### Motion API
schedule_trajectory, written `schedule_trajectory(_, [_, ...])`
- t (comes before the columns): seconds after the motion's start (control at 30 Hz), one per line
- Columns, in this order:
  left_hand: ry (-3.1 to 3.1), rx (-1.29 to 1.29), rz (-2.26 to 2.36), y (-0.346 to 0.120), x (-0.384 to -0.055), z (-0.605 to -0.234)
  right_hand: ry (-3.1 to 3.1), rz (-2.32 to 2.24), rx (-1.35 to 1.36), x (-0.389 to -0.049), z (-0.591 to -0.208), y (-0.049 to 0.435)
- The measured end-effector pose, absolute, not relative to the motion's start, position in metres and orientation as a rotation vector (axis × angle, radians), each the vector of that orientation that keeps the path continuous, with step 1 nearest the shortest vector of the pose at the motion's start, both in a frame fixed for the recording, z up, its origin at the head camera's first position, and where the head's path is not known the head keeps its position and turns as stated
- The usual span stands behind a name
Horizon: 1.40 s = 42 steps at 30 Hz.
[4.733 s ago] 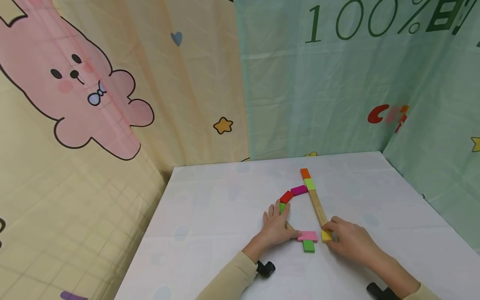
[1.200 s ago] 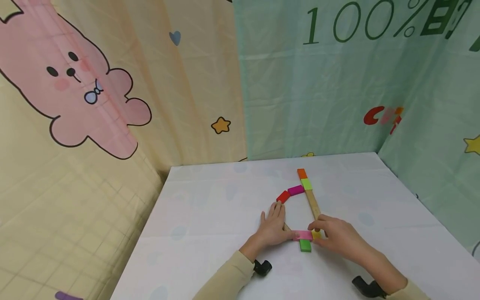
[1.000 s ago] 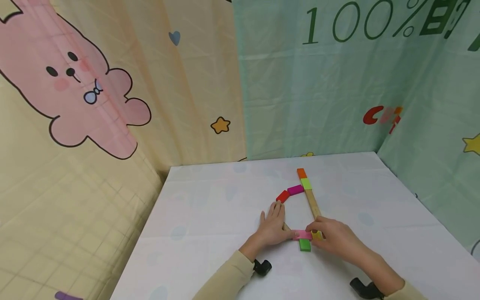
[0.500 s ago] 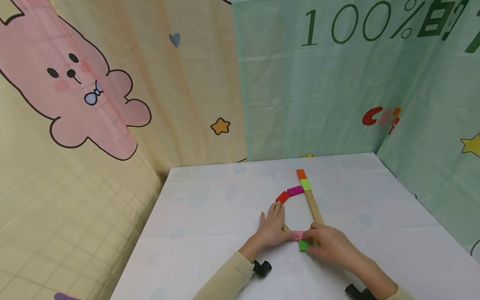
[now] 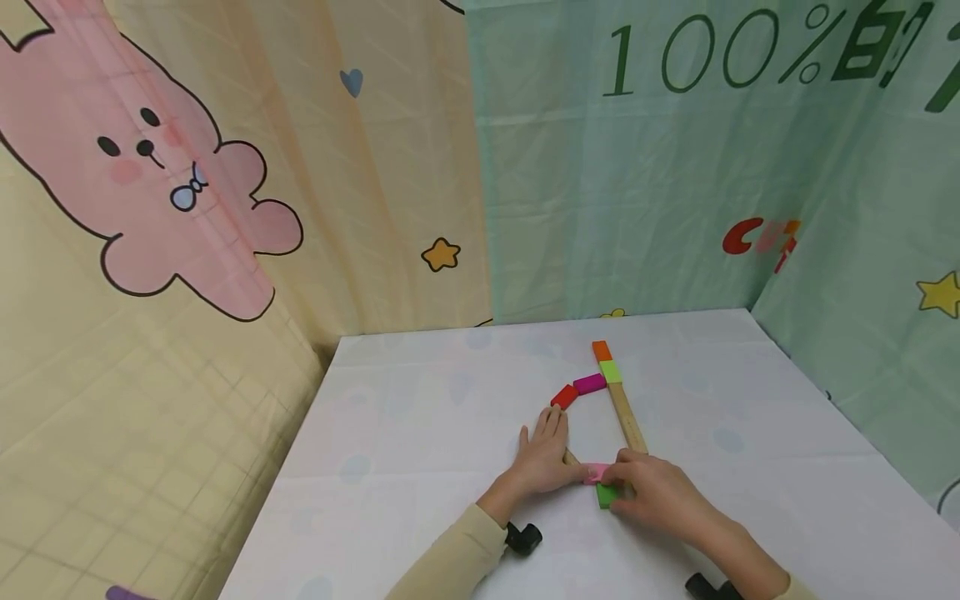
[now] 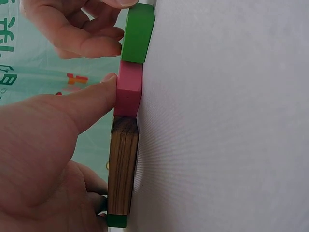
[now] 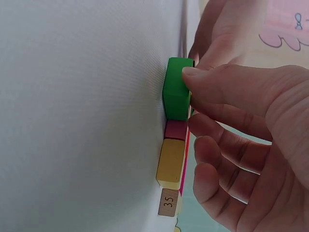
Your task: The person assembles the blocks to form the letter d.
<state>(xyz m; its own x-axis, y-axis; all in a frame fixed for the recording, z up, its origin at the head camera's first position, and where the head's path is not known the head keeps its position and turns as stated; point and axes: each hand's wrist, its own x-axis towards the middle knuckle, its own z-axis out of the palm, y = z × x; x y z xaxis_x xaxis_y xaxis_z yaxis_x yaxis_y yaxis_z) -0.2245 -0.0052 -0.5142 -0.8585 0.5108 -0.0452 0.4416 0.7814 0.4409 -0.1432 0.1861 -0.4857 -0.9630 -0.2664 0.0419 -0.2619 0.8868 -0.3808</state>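
Note:
My left hand [image 5: 540, 462] lies flat with fingers spread over several blocks, its thumb touching a pink block [image 6: 129, 89]. A wooden block [image 6: 123, 169] and a green block's end [image 6: 117, 221] show beside that hand. My right hand [image 5: 660, 496] pinches another green block [image 7: 177, 89], which meets the pink one on its near side; its thumb lies on the block and its index finger is partly hidden. A yellow block [image 7: 171, 162] sits beside the pink one, covered by my right hand in the head view. A long wooden strip [image 5: 627, 417] runs away from it.
Beyond my hands, a red block [image 5: 565, 397], a magenta block [image 5: 590, 384], a lime block [image 5: 611, 372] and an orange block [image 5: 602, 351] continue the outline. A white cloth covers the table [image 5: 420, 467]; printed curtains [image 5: 600, 208] stand behind.
My right hand has slid the yellow block left against the pink block, then moved from it to the near green block. My left hand stays nearly still.

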Motion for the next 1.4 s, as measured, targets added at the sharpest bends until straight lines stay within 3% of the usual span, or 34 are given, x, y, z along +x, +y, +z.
schedule_trajectory(1.4, [2.811,0.747,0.628,-0.005,-0.223,-0.514,3.042,-0.670,-0.616,-0.145,-0.494,0.195])
